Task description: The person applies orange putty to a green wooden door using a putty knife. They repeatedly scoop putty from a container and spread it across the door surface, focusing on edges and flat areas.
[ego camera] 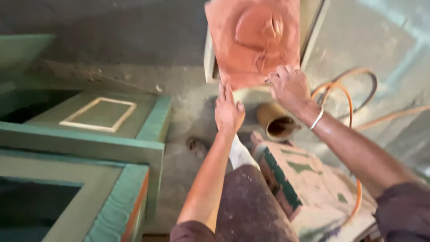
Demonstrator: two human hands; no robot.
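A reddish-brown square clay panel (251,40) with a raised round relief stands tilted at the top centre. My right hand (290,87) grips its lower right edge; a pale bangle sits on that wrist. My left hand (228,110) presses flat against the panel's lower left edge, fingers stretched upward. Behind the panel a pale frame (313,31) leans against the wall.
Green-painted frames (89,139) with a cream inset fill the left side. A brown open cylinder (277,123) lies on the dusty floor below the hands. An orange hose (347,96) loops at the right. A paint-smeared block (304,177) sits by my knee.
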